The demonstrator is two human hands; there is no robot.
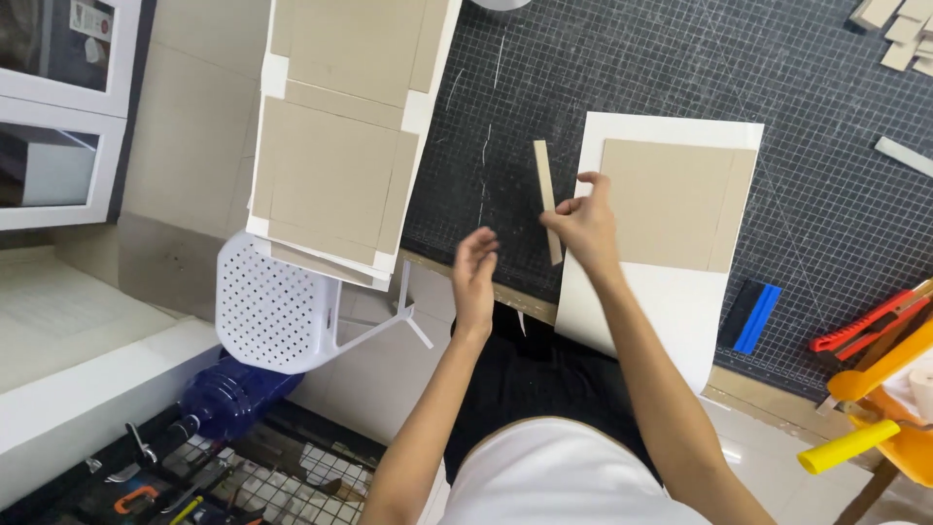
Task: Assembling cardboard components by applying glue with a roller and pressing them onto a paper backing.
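My right hand [584,226] pinches a narrow cardboard strip [545,182] and holds it upright over the dark cutting mat [544,107], just left of a white sheet [675,301]. A brown cardboard rectangle [671,199] lies on the upper part of that white sheet. My left hand [474,280] hovers near the mat's front edge with its fingers loosely apart and nothing in it, a short way left of and below the strip.
A stack of cardboard-and-white panels [335,146] rests on a white perforated stool [277,311] at the left. A blue-and-black squeegee [750,316], red cutters [865,331] and a yellow-handled tool [850,445] lie at the right. Small cardboard pieces [899,24] sit top right.
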